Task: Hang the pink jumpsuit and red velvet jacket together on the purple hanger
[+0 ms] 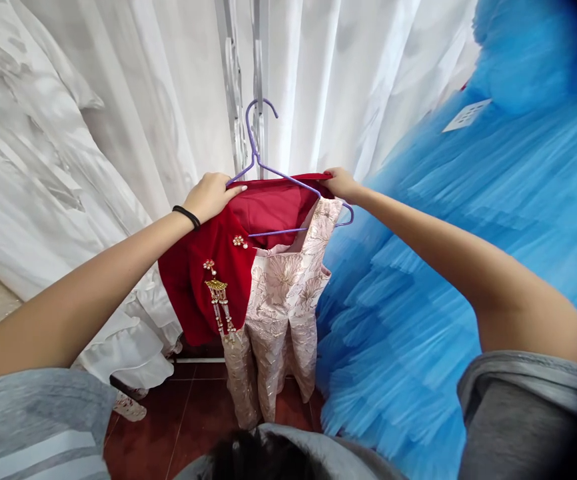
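Note:
A purple hanger (288, 175) carries a pale pink dress (281, 280) with a gold floral pattern. Over one side of the dress lies a red velvet jacket (188, 280), trimmed with beads and a gold tassel ornament (217, 288). My left hand (212, 195) is closed on the jacket at its left shoulder, close to the hanger's arm. At the other end, my right hand (342, 185) pinches the jacket's top edge, so the red cloth is stretched between both hands behind the hanger. The dress's right shoulder strap is uncovered.
White gowns (23, 140) hang on the left. A large blue tulle dress (398, 293) with a white tag (467, 115) fills the right. White curtains (313, 80) and metal uprights (233, 93) stand behind, above a red tiled floor (168, 423).

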### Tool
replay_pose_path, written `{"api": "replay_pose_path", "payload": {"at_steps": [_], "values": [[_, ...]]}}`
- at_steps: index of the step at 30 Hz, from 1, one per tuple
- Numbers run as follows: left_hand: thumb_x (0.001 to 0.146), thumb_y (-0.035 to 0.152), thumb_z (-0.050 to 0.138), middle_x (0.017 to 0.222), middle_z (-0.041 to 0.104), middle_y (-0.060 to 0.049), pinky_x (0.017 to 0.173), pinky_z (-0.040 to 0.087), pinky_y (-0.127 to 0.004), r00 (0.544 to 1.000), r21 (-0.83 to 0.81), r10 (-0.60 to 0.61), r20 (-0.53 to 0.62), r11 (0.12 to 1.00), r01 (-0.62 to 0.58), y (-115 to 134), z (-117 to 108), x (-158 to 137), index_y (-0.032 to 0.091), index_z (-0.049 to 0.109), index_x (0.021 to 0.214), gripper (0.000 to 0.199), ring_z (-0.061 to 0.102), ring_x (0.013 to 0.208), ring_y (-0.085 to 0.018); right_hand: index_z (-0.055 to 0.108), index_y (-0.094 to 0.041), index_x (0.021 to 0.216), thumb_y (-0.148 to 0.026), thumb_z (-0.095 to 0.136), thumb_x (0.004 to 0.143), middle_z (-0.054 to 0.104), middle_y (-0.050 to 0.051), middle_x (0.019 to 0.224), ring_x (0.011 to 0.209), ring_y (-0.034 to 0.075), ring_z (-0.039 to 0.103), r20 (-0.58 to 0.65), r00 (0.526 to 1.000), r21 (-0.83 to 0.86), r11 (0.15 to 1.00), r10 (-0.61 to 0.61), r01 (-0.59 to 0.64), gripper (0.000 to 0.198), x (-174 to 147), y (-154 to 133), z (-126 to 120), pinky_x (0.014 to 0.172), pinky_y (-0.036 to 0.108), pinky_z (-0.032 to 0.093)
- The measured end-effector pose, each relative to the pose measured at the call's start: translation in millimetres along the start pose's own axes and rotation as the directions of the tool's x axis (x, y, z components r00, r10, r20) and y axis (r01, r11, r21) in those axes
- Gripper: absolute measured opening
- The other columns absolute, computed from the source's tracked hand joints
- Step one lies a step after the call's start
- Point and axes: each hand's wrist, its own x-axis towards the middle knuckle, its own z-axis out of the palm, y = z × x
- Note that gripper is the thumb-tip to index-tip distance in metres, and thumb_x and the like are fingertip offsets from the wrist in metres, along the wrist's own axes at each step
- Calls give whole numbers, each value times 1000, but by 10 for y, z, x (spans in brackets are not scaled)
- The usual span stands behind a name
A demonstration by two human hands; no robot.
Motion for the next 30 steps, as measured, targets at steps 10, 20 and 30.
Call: {"api": "replay_pose_path", "payload": {"at_steps": [10, 20, 30], "values": [[91, 50, 45, 69, 60, -7, 70, 43, -30, 1000, 5, 10, -12, 1000, -10, -78, 20, -34, 15, 66, 77, 43, 55, 68, -20, 43, -11, 138, -54, 53, 88, 64, 22, 117, 106, 37, 59, -28, 960, -422, 873, -280, 243, 67, -188, 278, -437, 84, 43, 44], [90, 51, 45, 74, 62, -10, 73, 45, -33, 1000, 13, -17, -2, 1000, 17, -62, 34, -41, 14, 68, 81, 44, 59, 74, -24, 57, -17, 127, -24, 30, 96, 57, 19, 132, 128, 36, 44, -283, 945, -441, 897, -161, 21, 41, -118, 75, -331, 99, 51, 38], [90, 53, 46, 80, 65, -12, 78, 47, -33, 1000, 3, -11, 29, 1000, 11, -57, 41, -41, 15, 68, 84, 44, 62, 81, -26, 64, -13, 106, -20, 52, 85, 69, 14, 90, 101, 31, 59, 106, 983, -143, 981, 151, -135, 25, -147, 227, -288, 93, 47, 46]]}}
